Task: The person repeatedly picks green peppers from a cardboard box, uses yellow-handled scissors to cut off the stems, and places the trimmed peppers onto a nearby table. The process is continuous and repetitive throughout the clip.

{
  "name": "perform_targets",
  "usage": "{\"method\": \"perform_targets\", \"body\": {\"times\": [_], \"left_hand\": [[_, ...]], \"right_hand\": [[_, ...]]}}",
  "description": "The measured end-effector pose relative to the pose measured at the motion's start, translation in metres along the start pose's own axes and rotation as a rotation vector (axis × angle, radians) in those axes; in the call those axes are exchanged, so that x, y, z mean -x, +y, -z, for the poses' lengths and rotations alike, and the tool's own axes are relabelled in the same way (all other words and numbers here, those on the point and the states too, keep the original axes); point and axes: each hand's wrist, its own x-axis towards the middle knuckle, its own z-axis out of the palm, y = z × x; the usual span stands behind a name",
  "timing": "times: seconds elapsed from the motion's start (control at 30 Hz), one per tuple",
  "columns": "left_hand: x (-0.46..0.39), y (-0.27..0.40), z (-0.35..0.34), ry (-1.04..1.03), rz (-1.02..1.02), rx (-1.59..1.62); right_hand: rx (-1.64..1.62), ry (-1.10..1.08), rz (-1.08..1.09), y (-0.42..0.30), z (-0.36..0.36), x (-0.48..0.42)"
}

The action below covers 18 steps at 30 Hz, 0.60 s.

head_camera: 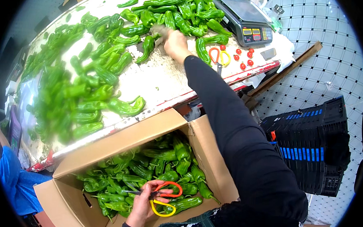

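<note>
My left hand (143, 201) holds scissors (166, 189) with one orange and one yellow handle loop, the blades pointing left. It is over a cardboard box (211, 152) holding many green peppers (138, 168). On the worktable (146, 84), my right hand (176, 44) is closed around a blurred greyish-brown thing (159, 32), perhaps a cloth; its exact kind is unclear. Beside that hand lies a heap of green peppers (180, 16), and one pepper (147, 49) rests just left of it. More peppers (94, 69) spread across the table's left side, partly blurred.
A digital scale (255, 34) stands at the table's back right. Near it lie a second pair of scissors (220, 57) and several cherry tomatoes (242, 66). Stacked black crates (306, 147) and a wooden board (285, 68) are at right. Another person's blue sleeve (14, 181) shows at left.
</note>
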Motion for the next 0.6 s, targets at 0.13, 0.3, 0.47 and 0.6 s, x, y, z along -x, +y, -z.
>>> {"method": "perform_targets", "body": {"times": [0.13,0.3,0.47,0.6], "left_hand": [[0.003,0.005,0.0,-0.037,-0.02,0.041],[0.008,0.008,0.0,-0.022,-0.054,0.034],[0.006,0.01,-0.006,-0.025,-0.042,0.038],[0.013,0.016,-0.008,0.024,-0.113,-0.028]], "right_hand": [[-0.713,-0.083,-0.183,-0.001,0.089,-0.005],[-0.777,0.019,0.137,0.017,0.203,0.056],[0.057,0.112,0.454,0.082,0.181,0.134],[0.378,-0.307,0.279,0.112,0.133,0.161]]}}
